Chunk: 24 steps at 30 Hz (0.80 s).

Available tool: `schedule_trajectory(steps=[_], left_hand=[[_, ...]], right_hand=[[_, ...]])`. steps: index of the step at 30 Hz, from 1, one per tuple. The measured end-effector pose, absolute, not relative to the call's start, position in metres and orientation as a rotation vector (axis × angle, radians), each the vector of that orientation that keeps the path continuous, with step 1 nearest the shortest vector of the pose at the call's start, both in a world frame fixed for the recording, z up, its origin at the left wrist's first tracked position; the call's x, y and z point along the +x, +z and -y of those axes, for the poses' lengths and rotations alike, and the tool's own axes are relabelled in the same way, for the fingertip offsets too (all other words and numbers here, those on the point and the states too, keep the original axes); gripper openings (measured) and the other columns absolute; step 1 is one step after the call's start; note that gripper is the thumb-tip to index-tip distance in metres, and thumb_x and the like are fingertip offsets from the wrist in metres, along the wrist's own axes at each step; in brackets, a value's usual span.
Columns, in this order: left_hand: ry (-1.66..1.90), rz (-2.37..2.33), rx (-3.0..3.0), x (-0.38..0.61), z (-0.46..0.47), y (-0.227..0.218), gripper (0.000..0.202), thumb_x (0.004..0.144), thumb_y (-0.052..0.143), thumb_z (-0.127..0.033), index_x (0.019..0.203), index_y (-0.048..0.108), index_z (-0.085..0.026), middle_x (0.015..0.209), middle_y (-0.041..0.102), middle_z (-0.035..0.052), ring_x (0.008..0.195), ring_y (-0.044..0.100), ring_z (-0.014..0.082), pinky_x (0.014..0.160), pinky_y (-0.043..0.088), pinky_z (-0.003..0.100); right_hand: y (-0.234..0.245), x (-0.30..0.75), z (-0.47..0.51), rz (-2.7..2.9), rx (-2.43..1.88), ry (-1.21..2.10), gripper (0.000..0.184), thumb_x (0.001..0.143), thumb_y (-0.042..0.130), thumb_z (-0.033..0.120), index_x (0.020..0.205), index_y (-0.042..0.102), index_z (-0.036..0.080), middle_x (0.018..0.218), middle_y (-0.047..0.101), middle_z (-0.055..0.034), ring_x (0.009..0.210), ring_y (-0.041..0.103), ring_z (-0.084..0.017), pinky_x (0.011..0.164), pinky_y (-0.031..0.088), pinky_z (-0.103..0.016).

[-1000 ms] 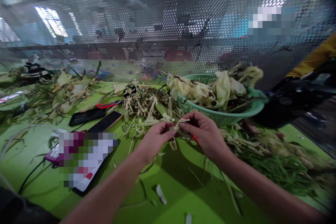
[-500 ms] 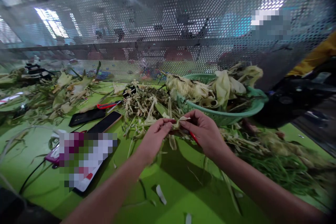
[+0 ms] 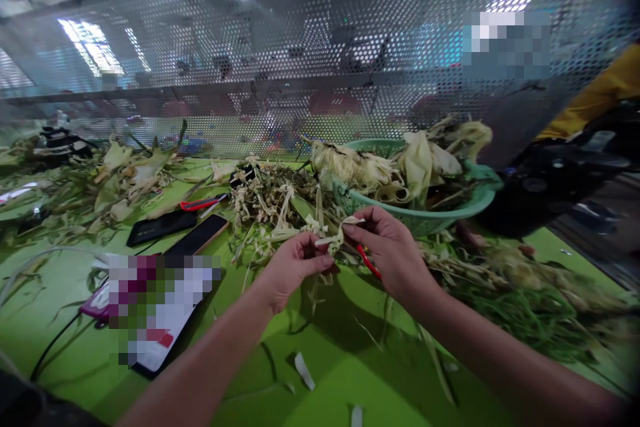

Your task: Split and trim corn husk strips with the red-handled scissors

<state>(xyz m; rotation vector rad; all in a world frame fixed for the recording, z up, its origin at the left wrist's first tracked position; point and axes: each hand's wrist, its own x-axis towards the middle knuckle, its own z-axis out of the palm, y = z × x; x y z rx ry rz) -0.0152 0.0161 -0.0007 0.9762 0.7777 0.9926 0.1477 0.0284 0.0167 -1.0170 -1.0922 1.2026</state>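
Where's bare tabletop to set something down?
Mostly bare: green tabletop between the forearms, a few pale scraps aside; smaller strip between left forearm and pixelated device. Crowded: farther out, husk pile and basket; at right, green strands.

Forearms (image 3: 220,340) bare, slim; hands (image 3: 285,271) bare, fingers (image 3: 316,264) slender.

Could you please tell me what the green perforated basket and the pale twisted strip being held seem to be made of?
The green perforated basket: probably moulded plastic, slightly glossy, given its smooth rim. The pale twisted strip: likely dried plant husk, matte, given its creased, papery look.
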Motion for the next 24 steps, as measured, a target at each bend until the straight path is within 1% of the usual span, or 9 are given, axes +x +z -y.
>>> schedule_trajectory(steps=[4, 8, 11, 13, 15, 17, 18, 20, 24], left_hand=[[0.961, -0.828, 1.163, -0.012, -0.013, 0.000, 0.022, 0.064, 0.073, -0.019, 0.070, 0.051, -0.016, 0.065, 0.055, -0.0019, 0.063, 0.056, 0.0119, 0.067, 0.044, 0.026], [0.994, -1.005, 1.722, -0.011, -0.008, -0.004, 0.008, 0.073, 0.060, -0.015, 0.069, 0.053, -0.017, 0.069, 0.055, -0.0010, 0.071, 0.051, 0.0134, 0.069, 0.039, 0.026], [0.968, -1.093, 1.880, -0.012, -0.007, -0.004, 0.005, 0.078, 0.056, -0.020, 0.072, 0.055, -0.018, 0.072, 0.057, -0.0008, 0.072, 0.051, 0.0145, 0.069, 0.038, 0.026], [0.930, -1.089, 1.853, -0.014, -0.008, -0.001, 0.010, 0.080, 0.057, -0.029, 0.082, 0.058, -0.019, 0.079, 0.061, 0.0005, 0.076, 0.053, 0.0160, 0.070, 0.040, 0.027], [0.922, -1.074, 1.771, -0.017, -0.010, 0.004, 0.024, 0.083, 0.055, -0.038, 0.096, 0.059, -0.019, 0.093, 0.064, 0.0033, 0.086, 0.055, 0.0182, 0.075, 0.042, 0.028], [0.959, -1.049, 1.670, -0.020, -0.013, 0.009, 0.031, 0.086, 0.049, -0.042, 0.106, 0.059, -0.020, 0.103, 0.064, 0.0050, 0.095, 0.056, 0.0191, 0.083, 0.042, 0.029], [0.985, -1.035, 1.632, -0.021, -0.015, 0.010, 0.032, 0.087, 0.047, -0.042, 0.107, 0.059, -0.019, 0.104, 0.064, 0.0052, 0.097, 0.056, 0.0189, 0.085, 0.042, 0.030], [1.013, -1.005, 1.594, -0.023, -0.019, 0.010, 0.032, 0.087, 0.048, -0.041, 0.104, 0.063, -0.018, 0.101, 0.065, 0.0051, 0.094, 0.057, 0.0183, 0.086, 0.042, 0.030], [0.987, -0.960, 1.532, -0.023, -0.023, 0.004, 0.026, 0.078, 0.063, -0.037, 0.091, 0.068, -0.016, 0.088, 0.067, 0.0044, 0.083, 0.057, 0.0167, 0.078, 0.043, 0.028]], right_hand=[[0.017, 0.147, -0.027, 1.029, -0.994, 1.280, 0.023, 0.063, 0.075, 0.025, 0.071, 0.055, 0.019, 0.066, 0.059, 0.0037, 0.057, 0.052, -0.010, 0.056, 0.042, -0.023], [0.016, 0.149, -0.029, 1.015, -1.011, 1.297, 0.024, 0.060, 0.076, 0.022, 0.068, 0.054, 0.018, 0.064, 0.058, 0.0042, 0.057, 0.052, -0.009, 0.057, 0.042, -0.022], [0.017, 0.152, -0.031, 1.078, -1.029, 1.254, 0.025, 0.059, 0.077, 0.023, 0.069, 0.055, 0.018, 0.064, 0.058, 0.0043, 0.058, 0.052, -0.009, 0.058, 0.043, -0.024], [0.019, 0.154, -0.032, 1.137, -1.035, 1.207, 0.025, 0.060, 0.077, 0.025, 0.071, 0.056, 0.018, 0.065, 0.057, 0.0043, 0.059, 0.052, -0.010, 0.059, 0.043, -0.024], [0.019, 0.155, -0.033, 1.197, -1.035, 1.183, 0.024, 0.063, 0.076, 0.028, 0.073, 0.056, 0.018, 0.065, 0.057, 0.0043, 0.059, 0.052, -0.010, 0.059, 0.042, -0.025], [0.019, 0.156, -0.034, 1.249, -1.017, 1.202, 0.023, 0.065, 0.074, 0.029, 0.075, 0.056, 0.019, 0.065, 0.057, 0.0043, 0.059, 0.051, -0.010, 0.059, 0.041, -0.025], [0.018, 0.156, -0.034, 1.272, -1.004, 1.220, 0.023, 0.066, 0.074, 0.029, 0.075, 0.055, 0.019, 0.065, 0.057, 0.0042, 0.059, 0.051, -0.010, 0.059, 0.041, -0.025], [0.017, 0.154, -0.034, 1.310, -0.982, 1.243, 0.023, 0.066, 0.074, 0.029, 0.075, 0.055, 0.019, 0.064, 0.057, 0.0040, 0.059, 0.051, -0.011, 0.059, 0.041, -0.025], [0.021, 0.151, -0.029, 1.386, -1.013, 1.196, 0.021, 0.066, 0.074, 0.029, 0.074, 0.058, 0.018, 0.065, 0.057, 0.0028, 0.059, 0.051, -0.011, 0.059, 0.041, -0.025]])
